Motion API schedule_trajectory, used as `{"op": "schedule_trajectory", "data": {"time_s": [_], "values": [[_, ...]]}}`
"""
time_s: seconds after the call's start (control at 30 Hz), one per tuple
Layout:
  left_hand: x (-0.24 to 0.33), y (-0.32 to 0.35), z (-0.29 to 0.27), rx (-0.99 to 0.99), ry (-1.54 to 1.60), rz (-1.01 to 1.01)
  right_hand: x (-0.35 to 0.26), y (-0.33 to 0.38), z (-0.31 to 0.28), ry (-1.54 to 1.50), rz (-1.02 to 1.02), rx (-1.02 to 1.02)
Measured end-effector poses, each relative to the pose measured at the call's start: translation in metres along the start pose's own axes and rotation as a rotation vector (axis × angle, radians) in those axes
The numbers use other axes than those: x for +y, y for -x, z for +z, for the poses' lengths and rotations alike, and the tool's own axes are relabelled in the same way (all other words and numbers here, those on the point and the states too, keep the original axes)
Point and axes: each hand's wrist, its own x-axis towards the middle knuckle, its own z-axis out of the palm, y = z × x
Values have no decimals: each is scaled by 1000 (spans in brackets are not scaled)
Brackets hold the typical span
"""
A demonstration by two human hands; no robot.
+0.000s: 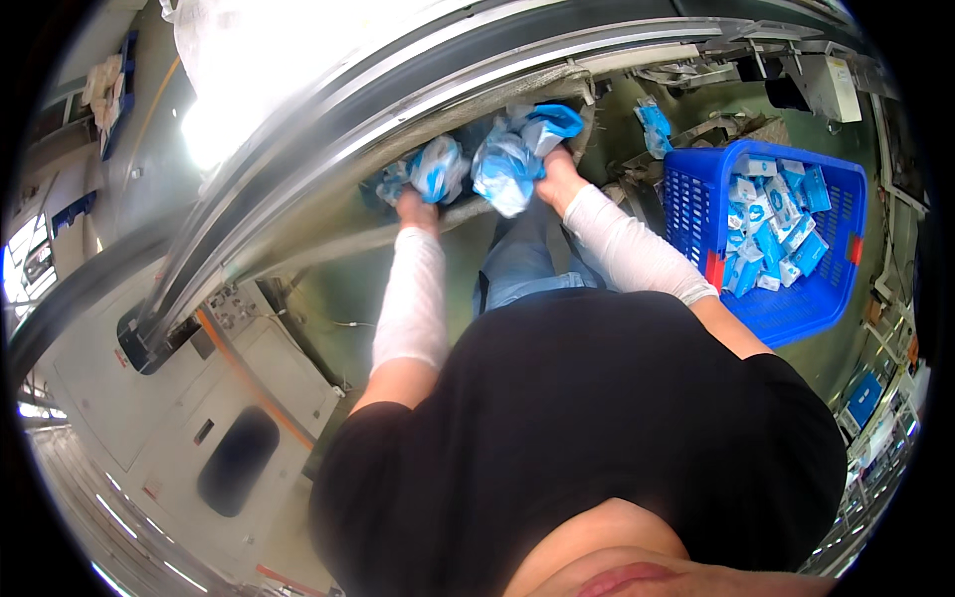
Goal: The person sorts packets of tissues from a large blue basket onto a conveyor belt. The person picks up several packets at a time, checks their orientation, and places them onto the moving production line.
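Note:
Both my arms, in white sleeve covers, reach forward toward a heap of crumpled blue-and-white plastic wrap by the machine's lower edge. My left hand [416,211] is closed at the near side of one wad of the wrap [438,169]; its fingertips are hidden behind the film. To the right, my right hand [562,179] grips a larger bunch of blue-and-white plastic film [505,167], with a brighter blue piece sticking out at the top. The film covers part of those fingers too.
At the right a blue plastic basket [686,199] with red handles holds several small blue-and-white packets [771,234]. Another blue-and-white wrapper [654,127] lies beyond it. Metal machine rails [398,95] run across the far side, and a pale machine cabinet [149,398] stands left.

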Motion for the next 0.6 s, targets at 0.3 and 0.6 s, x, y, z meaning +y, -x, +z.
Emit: {"op": "schedule_trajectory", "data": {"time_s": [0.3, 0.6], "values": [[-4, 82, -12, 195, -254, -97, -1, 59, 14, 615, 241, 62], [20, 198, 134, -334, -1171, 969, -48, 170, -2, 1470, -551, -323]]}}
